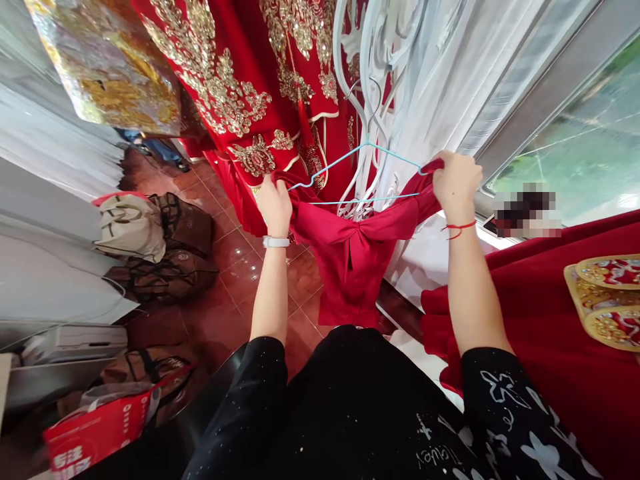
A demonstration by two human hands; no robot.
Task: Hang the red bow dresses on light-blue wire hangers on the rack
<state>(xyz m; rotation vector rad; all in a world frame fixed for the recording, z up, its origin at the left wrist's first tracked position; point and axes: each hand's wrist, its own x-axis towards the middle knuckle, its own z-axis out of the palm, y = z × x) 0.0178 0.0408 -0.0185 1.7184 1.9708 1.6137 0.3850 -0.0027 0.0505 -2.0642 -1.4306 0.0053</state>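
Observation:
A red dress [353, 267] hangs in front of me on a thin light-blue wire hanger [367, 143], its folded neckline spread wide. My left hand [275, 207] is closed around the dress's left shoulder beside that end of the hanger. On the other side, my right hand [456, 181] grips the right shoulder strap near the hanger's right end. The hanger's hook points up, close to a white scrollwork metal frame [345, 60]. Whether the hook touches the frame I cannot tell. The lower part of the dress is hidden by my body.
Red gowns with gold embroidery [235, 100] hang ahead. A red velvet garment with gold trim [520, 287] lies at right, beside the window [590, 127]. Brown bags [175, 273] and a cream bag [131, 227] sit on the tiled floor at left, with a red bag [100, 427] nearer.

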